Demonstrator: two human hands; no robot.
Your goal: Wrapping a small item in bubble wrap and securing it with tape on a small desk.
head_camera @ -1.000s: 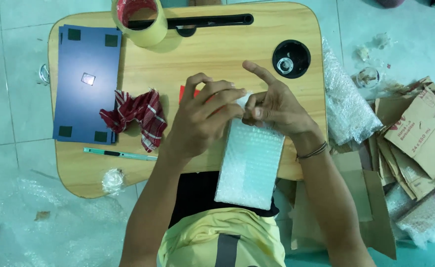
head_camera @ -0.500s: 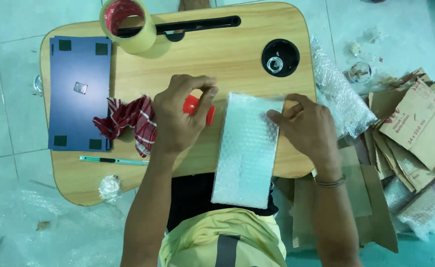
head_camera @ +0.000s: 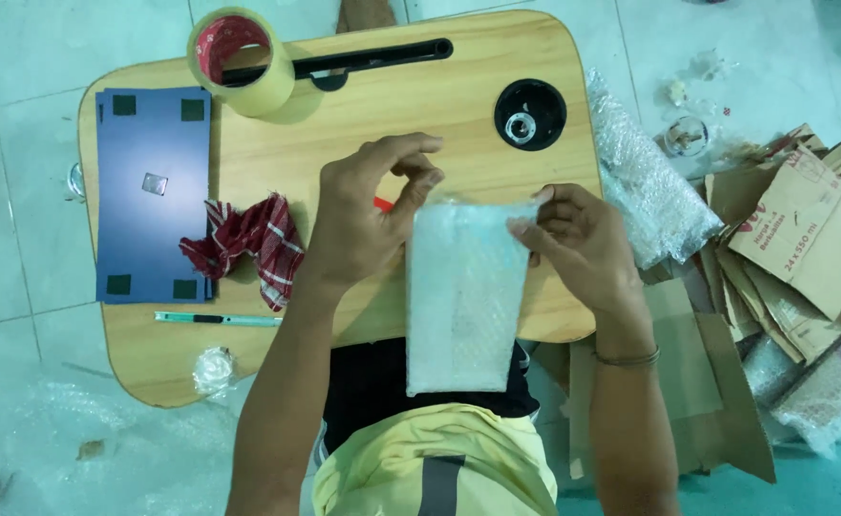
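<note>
At the far left of the wooden lap table (head_camera: 458,105) lies a dark blue rectangular board (head_camera: 153,196), its long side running 12 to 6 o'clock, with small dark squares at its corners. Just below it, at 6 o'clock from the board, a slim teal-handled cutter (head_camera: 218,319) lies crosswise, and further toward the near edge sits a small wad of clear film (head_camera: 213,368). At 12 o'clock from the board's right edge a roll of tan packing tape (head_camera: 242,48) stands on the table, overlapping the end of a black slot (head_camera: 372,59) in the top. A crumpled red checked cloth (head_camera: 253,244) lies just right of the board.

The left hand (head_camera: 363,215) is next, curled, its fingertips pinching the upper left corner of the bubble-wrap pouch (head_camera: 463,296); a sliver of a red thing (head_camera: 383,204) shows beneath the palm, too hidden to name. The pouch is a pale rectangle whose long axis runs 12 to 6 o'clock: its upper end points away from the person toward the table's middle, and its lower end hangs past the near table edge over the person's lap. The right hand (head_camera: 583,244) grips the pouch's upper right corner, thumb on top, fingers bent around the edge.

At 1 o'clock from the pouch is the black round cup recess (head_camera: 530,115). Right of the table, on the tiled floor, lie a sheet of bubble wrap (head_camera: 645,191) and a heap of flattened brown cardboard (head_camera: 793,239).
</note>
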